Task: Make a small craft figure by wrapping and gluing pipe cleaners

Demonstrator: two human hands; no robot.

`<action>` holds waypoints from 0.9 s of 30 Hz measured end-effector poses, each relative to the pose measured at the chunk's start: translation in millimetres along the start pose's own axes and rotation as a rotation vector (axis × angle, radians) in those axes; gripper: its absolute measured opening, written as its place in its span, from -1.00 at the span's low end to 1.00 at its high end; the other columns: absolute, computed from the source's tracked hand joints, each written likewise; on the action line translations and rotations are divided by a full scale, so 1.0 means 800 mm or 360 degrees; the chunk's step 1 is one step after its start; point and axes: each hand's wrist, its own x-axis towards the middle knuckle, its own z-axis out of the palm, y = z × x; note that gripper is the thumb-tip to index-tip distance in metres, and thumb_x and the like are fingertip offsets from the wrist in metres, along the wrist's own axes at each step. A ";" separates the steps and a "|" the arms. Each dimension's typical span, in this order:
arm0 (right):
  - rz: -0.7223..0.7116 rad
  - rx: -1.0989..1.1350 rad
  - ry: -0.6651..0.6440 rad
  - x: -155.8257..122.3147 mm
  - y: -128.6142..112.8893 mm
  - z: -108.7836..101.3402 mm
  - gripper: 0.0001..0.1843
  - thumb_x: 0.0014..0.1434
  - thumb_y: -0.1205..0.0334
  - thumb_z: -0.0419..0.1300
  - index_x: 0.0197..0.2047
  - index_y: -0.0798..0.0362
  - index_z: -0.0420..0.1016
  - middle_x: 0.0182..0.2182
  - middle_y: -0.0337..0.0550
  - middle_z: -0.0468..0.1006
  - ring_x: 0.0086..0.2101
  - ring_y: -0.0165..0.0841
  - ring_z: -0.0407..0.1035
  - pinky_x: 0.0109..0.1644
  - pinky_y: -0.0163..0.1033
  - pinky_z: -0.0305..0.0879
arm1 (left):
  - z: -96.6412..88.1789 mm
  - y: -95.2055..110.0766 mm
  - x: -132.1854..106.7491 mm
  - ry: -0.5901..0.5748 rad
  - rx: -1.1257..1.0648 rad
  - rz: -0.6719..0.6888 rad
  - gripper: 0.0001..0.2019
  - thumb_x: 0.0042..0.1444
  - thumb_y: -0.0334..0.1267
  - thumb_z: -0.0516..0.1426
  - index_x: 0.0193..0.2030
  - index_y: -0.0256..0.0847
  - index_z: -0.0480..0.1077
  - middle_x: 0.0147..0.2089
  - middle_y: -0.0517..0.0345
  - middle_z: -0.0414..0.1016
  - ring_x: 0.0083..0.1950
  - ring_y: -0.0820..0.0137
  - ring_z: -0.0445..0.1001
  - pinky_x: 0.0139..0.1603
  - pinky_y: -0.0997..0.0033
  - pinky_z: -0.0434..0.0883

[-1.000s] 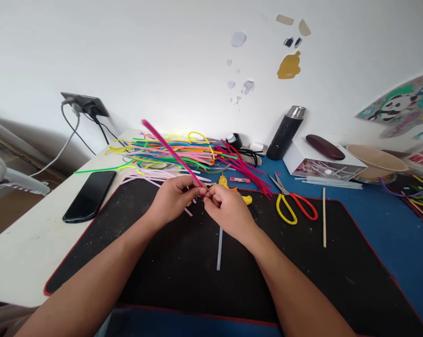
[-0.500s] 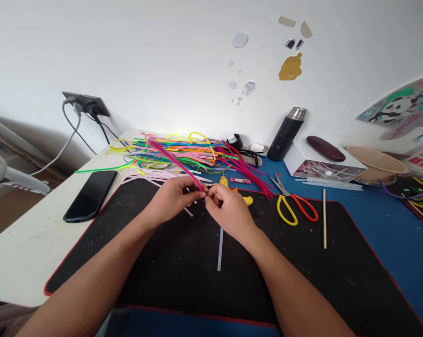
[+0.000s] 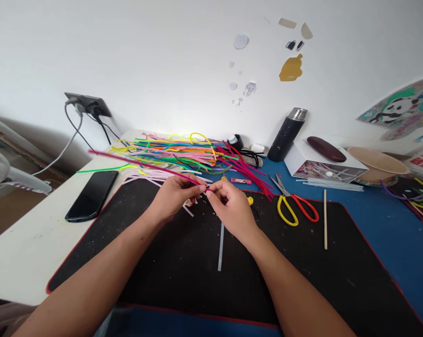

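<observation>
A long magenta pipe cleaner (image 3: 137,163) runs from between my fingertips out to the far left, over the mat's back edge. My left hand (image 3: 179,194) pinches it near its right end. Close beside, the thumb and forefinger of my right hand (image 3: 229,201) are closed on that same end. Under my right hand a glue stick (image 3: 220,248) points toward me, its far part hidden by the hand. A bit of a yellow tool (image 3: 250,201) shows behind my right hand. Behind both hands lies a pile of coloured pipe cleaners (image 3: 176,152).
A black mat (image 3: 197,281) covers the desk's middle. A phone (image 3: 91,196) lies at left. Scissors (image 3: 288,201) and a wooden stick (image 3: 325,220) lie at right. A dark flask (image 3: 287,135), a white box (image 3: 324,161) and a bowl (image 3: 376,161) stand by the wall.
The pipe cleaner's free end has swung down and left, from pointing up steeply to lying flatter. Both hands stay together at nearly the same spot.
</observation>
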 end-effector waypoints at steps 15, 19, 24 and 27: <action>0.0020 0.0149 0.0001 -0.001 0.004 0.002 -0.83 0.35 0.06 0.18 -0.20 -0.04 0.45 -0.57 -0.38 0.34 -0.56 -0.39 0.29 -0.44 -0.28 0.19 | 0.001 0.000 0.000 -0.0034 -0.0099 -0.0037 -0.59 -0.14 0.02 0.53 -0.33 -0.27 0.61 -0.53 0.20 0.51 -0.53 0.49 0.39 -0.52 0.50 0.35; 0.0020 0.0177 0.0015 -0.001 0.004 0.001 -0.85 0.34 0.09 0.19 -0.23 -0.03 0.44 -0.58 -0.39 0.31 -0.58 -0.41 0.28 -0.45 -0.28 0.17 | -0.004 -0.003 0.001 -0.0021 -0.0067 -0.0065 -0.51 -0.09 0.13 0.49 -0.25 -0.29 0.65 -0.51 0.15 0.53 -0.52 0.47 0.42 -0.51 0.48 0.37; 0.0034 0.0160 0.0031 0.000 0.001 -0.001 -0.85 0.31 0.10 0.19 -0.25 -0.03 0.43 -0.60 -0.41 0.28 -0.59 -0.41 0.25 -0.46 -0.29 0.14 | -0.007 -0.001 0.001 0.0076 0.0088 -0.0042 -0.49 -0.05 0.20 0.45 -0.33 -0.29 0.62 -0.50 0.12 0.54 -0.53 0.43 0.44 -0.52 0.45 0.39; 0.0043 0.0127 0.0023 0.000 0.001 -0.002 -0.85 0.31 0.10 0.18 -0.26 -0.03 0.44 -0.61 -0.41 0.26 -0.59 -0.41 0.24 -0.46 -0.29 0.11 | -0.008 0.001 0.000 0.0089 0.0212 0.0023 -0.51 0.01 0.20 0.42 -0.36 -0.29 0.61 -0.51 0.11 0.55 -0.52 0.43 0.44 -0.50 0.46 0.38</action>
